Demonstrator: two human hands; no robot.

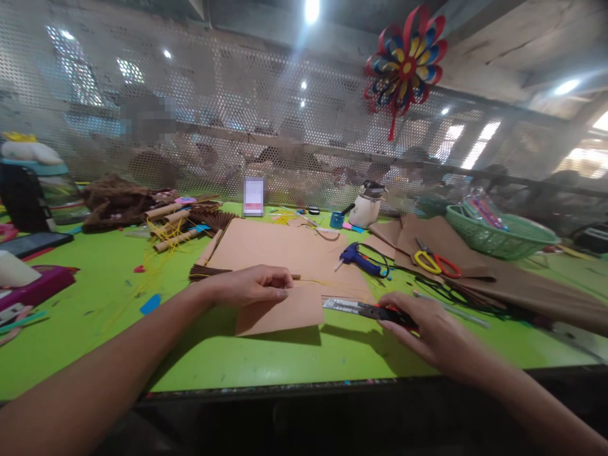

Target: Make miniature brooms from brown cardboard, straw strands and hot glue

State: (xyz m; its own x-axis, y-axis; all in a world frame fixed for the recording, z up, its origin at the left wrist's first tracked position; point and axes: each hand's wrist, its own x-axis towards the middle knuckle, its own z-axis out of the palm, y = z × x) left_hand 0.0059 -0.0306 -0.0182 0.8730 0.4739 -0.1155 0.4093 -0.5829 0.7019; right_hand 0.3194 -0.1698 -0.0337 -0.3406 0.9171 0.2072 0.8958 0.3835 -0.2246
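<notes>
My left hand (254, 285) pinches the top edge of a small piece of brown paper (285, 313), which tilts up from the green table. In my right hand (430, 326) is a utility knife (358, 308) with a black-and-orange handle, its blade pointing left beside the paper's right edge. Behind both hands lies a large brown paper sheet (270, 244). Thin yellow string (327, 285) runs across it. A dark pleated strip (202, 273) rests at the sheet's left edge, partly behind my left wrist.
A blue glue gun (363, 258) lies right of centre. Scissors (437, 263) with yellow and red handles rest on brown paper, near a green basket (503, 237). Paper rolls (173, 231) with yellow strings sit at left. A phone (253, 196) stands upright at the back, before a perforated metal screen (304, 126).
</notes>
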